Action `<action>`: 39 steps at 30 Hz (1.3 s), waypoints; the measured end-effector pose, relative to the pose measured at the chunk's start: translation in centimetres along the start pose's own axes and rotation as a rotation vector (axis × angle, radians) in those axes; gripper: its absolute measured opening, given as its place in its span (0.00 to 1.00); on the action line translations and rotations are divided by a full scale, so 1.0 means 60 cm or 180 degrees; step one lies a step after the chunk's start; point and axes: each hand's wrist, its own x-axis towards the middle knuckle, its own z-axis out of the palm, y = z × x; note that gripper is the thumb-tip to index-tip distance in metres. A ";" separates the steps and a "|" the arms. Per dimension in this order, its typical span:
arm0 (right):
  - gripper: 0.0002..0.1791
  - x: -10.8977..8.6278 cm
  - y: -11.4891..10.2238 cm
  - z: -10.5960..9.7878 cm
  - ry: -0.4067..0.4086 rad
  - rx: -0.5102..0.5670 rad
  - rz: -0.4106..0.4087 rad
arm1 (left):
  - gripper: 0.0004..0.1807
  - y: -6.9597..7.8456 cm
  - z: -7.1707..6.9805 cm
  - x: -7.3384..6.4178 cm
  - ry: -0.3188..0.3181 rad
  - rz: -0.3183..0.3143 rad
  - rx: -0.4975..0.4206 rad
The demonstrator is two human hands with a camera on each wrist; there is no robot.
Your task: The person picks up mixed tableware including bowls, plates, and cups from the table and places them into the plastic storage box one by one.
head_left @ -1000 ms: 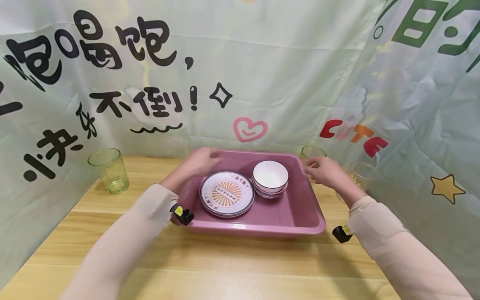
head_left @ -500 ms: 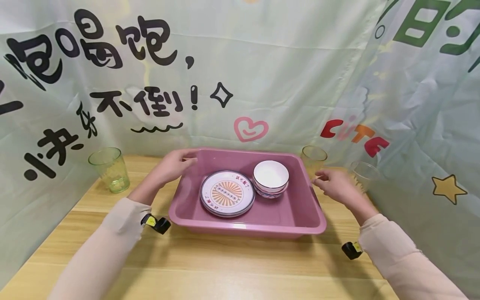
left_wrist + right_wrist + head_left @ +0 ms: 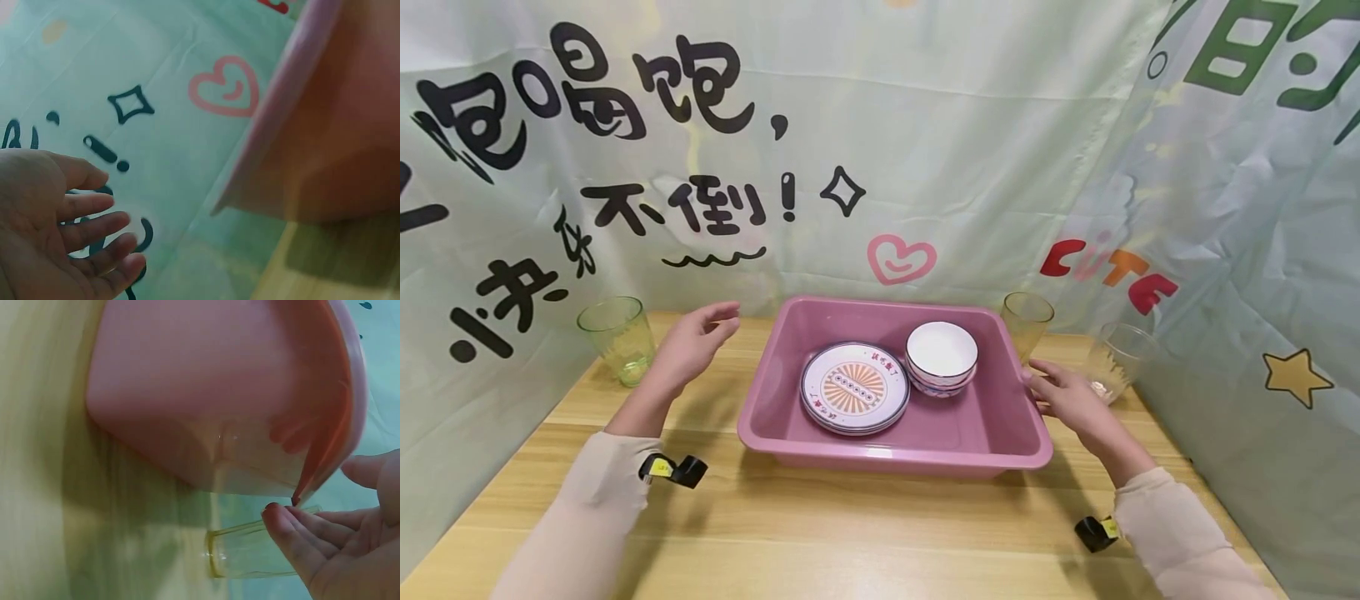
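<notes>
A pink plastic tub (image 3: 887, 457) holds a stack of white plates (image 3: 854, 387) with an orange sunburst print and a stack of white bowls (image 3: 942, 350). My left hand (image 3: 688, 348) hovers left of the tub with nothing in it, fingers loosely bent, near a green glass (image 3: 625, 342). In the left wrist view its palm and spread fingers show. On the other side, my right hand (image 3: 1071, 404) has its fingertips right at the tub's right rim. The right wrist view shows its thumb and fingers apart around the rim's edge, with an amber glass (image 3: 253, 553) behind them.
The amber glass (image 3: 1028, 321) stands behind the tub's right corner, and a clear glass (image 3: 1123, 358) is further right, beyond the right hand. All rest on a wooden table (image 3: 880, 533). A printed cloth (image 3: 970, 150) hangs closely around the back and sides.
My left hand has moved left from over the tub to beside it, toward the green glass. The right hand has come down along the tub's right rim. Dishes and tub stay put.
</notes>
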 end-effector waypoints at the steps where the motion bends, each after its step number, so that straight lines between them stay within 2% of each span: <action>1: 0.38 -0.002 0.004 0.002 0.0009 0.0069 -0.0006 | 0.30 -0.005 -0.002 -0.003 0.0088 -0.0009 -0.0018; 8: 0.37 -0.014 0.025 0.014 0.0054 0.0523 0.0013 | 0.29 -0.046 -0.011 -0.022 0.0555 -0.0075 -0.0086; 13: 0.36 -0.021 0.034 0.026 0.0027 0.0823 0.0045 | 0.30 -0.073 -0.016 -0.035 0.0866 -0.0318 0.0011; 20: 0.34 -0.025 0.039 0.036 0.0084 0.1031 -0.0001 | 0.31 -0.117 -0.026 -0.046 0.1322 -0.0718 -0.0136; 33: 0.34 -0.026 0.036 0.037 0.0073 0.1080 0.0021 | 0.35 -0.182 -0.056 -0.061 0.1829 -0.1529 -0.0412; 36: 0.33 -0.025 0.038 0.039 0.0074 0.1128 0.0037 | 0.38 -0.194 -0.067 -0.062 0.1876 -0.1644 -0.0516; 39: 0.33 -0.025 0.040 0.039 0.0040 0.1191 0.0032 | 0.46 -0.206 -0.078 -0.062 0.1841 -0.1680 -0.0568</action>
